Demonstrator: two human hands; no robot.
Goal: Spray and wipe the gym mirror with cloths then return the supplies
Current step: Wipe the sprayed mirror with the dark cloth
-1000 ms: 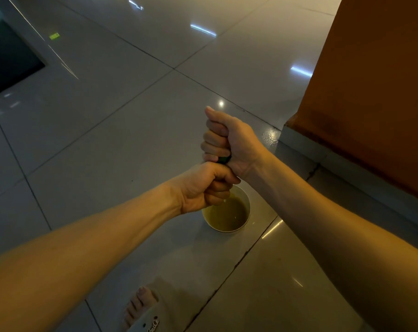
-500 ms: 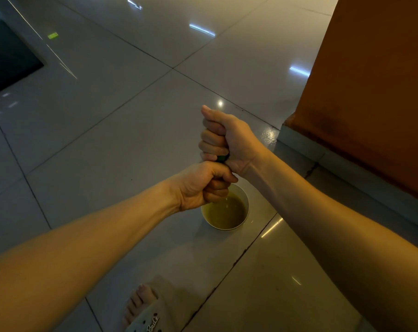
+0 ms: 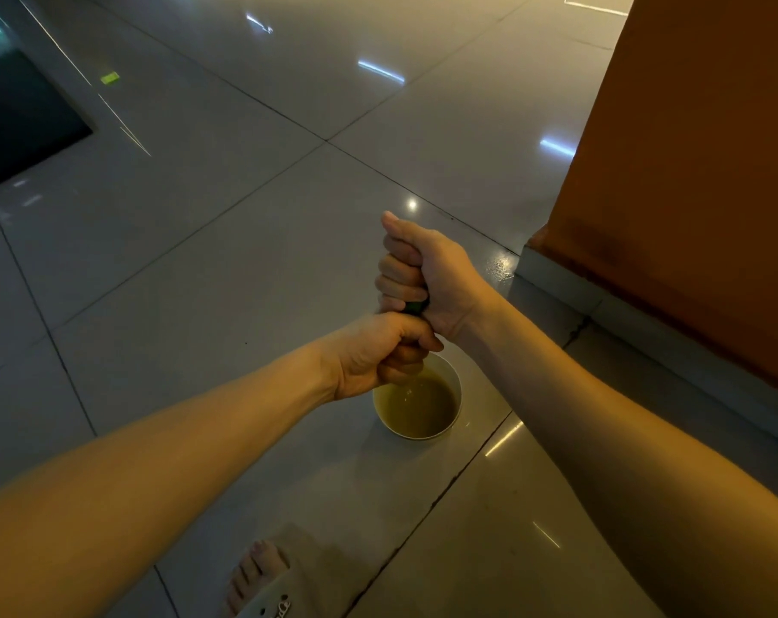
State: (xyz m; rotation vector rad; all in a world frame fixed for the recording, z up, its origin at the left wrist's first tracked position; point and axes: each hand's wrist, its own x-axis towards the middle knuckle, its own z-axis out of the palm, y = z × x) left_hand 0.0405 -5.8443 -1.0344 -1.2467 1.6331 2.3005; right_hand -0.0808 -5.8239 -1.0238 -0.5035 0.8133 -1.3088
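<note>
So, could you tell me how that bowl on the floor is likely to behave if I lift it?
The bowl holds liquid, so it probably feels heavy and may slosh if tilted. On the glossy floor, a push would likely slide it.

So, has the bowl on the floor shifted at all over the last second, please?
No. The bowl still sits just left of the same dark tile joint, its rim close beside it.
</note>
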